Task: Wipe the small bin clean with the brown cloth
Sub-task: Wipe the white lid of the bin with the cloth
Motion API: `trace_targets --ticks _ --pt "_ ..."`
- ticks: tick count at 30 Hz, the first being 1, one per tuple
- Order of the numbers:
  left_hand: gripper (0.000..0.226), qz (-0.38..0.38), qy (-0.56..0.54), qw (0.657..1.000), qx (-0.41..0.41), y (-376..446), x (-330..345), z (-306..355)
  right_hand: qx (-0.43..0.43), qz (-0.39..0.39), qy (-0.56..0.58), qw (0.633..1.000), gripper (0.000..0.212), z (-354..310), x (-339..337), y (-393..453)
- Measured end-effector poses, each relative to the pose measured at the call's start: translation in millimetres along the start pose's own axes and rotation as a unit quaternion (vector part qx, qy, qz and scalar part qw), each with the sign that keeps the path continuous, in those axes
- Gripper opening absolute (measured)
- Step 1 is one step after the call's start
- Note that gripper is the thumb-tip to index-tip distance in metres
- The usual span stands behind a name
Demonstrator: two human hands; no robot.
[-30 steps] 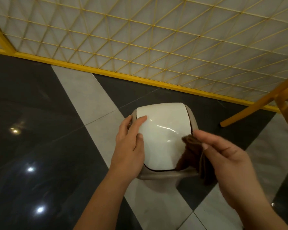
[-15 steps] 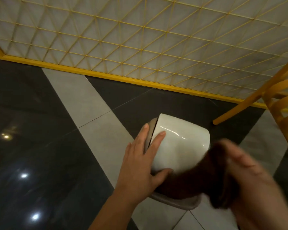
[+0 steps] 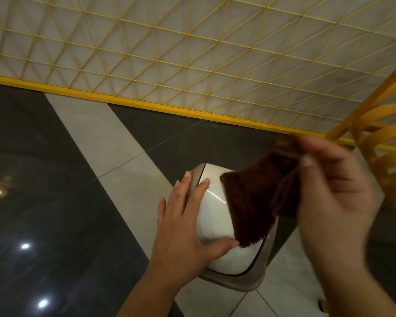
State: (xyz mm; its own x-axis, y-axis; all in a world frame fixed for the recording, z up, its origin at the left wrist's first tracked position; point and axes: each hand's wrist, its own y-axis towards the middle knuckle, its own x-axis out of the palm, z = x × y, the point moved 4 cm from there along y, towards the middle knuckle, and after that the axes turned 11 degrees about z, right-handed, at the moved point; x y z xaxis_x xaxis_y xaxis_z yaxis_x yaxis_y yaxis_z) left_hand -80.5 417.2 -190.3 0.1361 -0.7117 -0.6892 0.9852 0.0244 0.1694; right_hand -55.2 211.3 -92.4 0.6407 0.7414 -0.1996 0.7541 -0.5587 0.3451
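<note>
At lower centre of the frame, the left hand (image 3: 183,227) rests flat-fingered on the small glossy white-lidded bin (image 3: 224,239); the blurred right hand (image 3: 334,197) apparently pinches the fuzzy brown cloth (image 3: 254,202) draped over it.

Showing one small bin (image 3: 217,225), one brown cloth (image 3: 254,202), two hands, left hand (image 3: 183,227) and right hand (image 3: 336,197), one yellow chair (image 3: 384,143), one yellow lattice panel (image 3: 192,53).
</note>
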Motion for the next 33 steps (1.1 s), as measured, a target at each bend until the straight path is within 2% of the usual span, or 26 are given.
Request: trace_targets --ticks 1,3,4,6,8,9,10,13,14,15,16,18,19,20,21,23,24,26,28,29,30,31,33 --pt "0.109 0.006 -0.009 1.0 -0.002 0 -1 2 -0.021 -0.052 -0.027 0.998 0.03 -2 8 -3" --pt "0.112 0.014 -0.026 1.0 -0.001 0 0 4 -0.059 -0.077 -0.089 0.991 0.03 -7 26 -13" --pt "0.113 0.015 -0.032 0.999 0.001 0 0 4 -0.082 -0.117 -0.122 0.982 0.029 0 31 -23" --pt "0.115 0.013 -0.037 0.999 0.001 0 1 4 -0.182 -0.198 -0.206 0.941 0.033 9 35 -35" --pt "0.116 0.019 -0.044 0.999 0.003 -1 4 3 -0.256 -0.294 -0.262 0.883 0.043 15 40 -54" --pt "0.119 0.021 -0.048 0.999 0.001 0 4 2 -0.297 -0.31 -0.276 0.86 0.046 20 40 -65" --pt "0.123 0.02 -0.056 0.998 -0.004 0 4 1 -0.31 -0.3 -0.284 0.856 0.046 27 38 -59" --pt "0.131 0.002 -0.061 0.998 -0.019 2 5 1 -0.155 -0.201 -0.288 0.923 0.042 36 35 -24" --pt "0.132 0.003 -0.06 0.998 -0.021 3 6 1 -0.132 -0.186 -0.285 0.931 0.041 33 40 -24" --pt "0.132 0.005 -0.061 0.998 -0.025 4 8 1 -0.157 -0.193 -0.289 0.924 0.04 24 51 -32" --pt "0.131 0.006 -0.062 0.997 -0.035 4 10 0 -0.219 -0.23 -0.292 0.902 0.041 18 63 -45" --pt "0.127 0.002 -0.06 0.997 -0.055 4 13 -3 -0.356 -0.32 -0.292 0.828 0.051 8 75 -71" --pt "0.127 0.003 -0.064 0.997 -0.05 3 13 -3 -0.385 -0.356 -0.281 0.804 0.053 9 74 -71" --pt "0.128 0.005 -0.071 0.997 -0.039 3 11 -3 -0.385 -0.364 -0.261 0.807 0.047 12 71 -62" --pt "0.129 0.006 -0.079 0.996 -0.033 3 9 -2 -0.354 -0.35 -0.244 0.832 0.039 14 67 -50" --pt "0.131 0.001 -0.078 0.997 -0.03 3 5 1 -0.233 -0.254 -0.226 0.911 0.031 24 56 -24" --pt "0.132 0.003 -0.071 0.997 -0.029 3 5 2 -0.192 -0.225 -0.228 0.927 0.03 27 55 -22" --pt "0.131 0.01 -0.067 0.997 -0.03 3 4 3 -0.239 -0.247 -0.247 0.906 0.031 19 62 -42" --pt "0.127 0.018 -0.073 0.997 -0.03 2 4 1 -0.343 -0.328 -0.241 0.847 0.037 10 67 -68" --pt "0.126 0.018 -0.073 0.997 -0.03 2 4 1 -0.368 -0.353 -0.237 0.827 0.038 8 67 -70" --pt "0.127 0.018 -0.072 0.997 -0.029 2 4 0 -0.371 -0.356 -0.232 0.826 0.037 9 67 -63" --pt "0.128 0.016 -0.073 0.997 -0.026 3 4 0 -0.353 -0.336 -0.23 0.843 0.034 12 67 -52" --pt "0.129 0.006 -0.071 0.997 -0.026 5 3 2 -0.217 -0.253 -0.252 0.908 0.028 22 64 -22"
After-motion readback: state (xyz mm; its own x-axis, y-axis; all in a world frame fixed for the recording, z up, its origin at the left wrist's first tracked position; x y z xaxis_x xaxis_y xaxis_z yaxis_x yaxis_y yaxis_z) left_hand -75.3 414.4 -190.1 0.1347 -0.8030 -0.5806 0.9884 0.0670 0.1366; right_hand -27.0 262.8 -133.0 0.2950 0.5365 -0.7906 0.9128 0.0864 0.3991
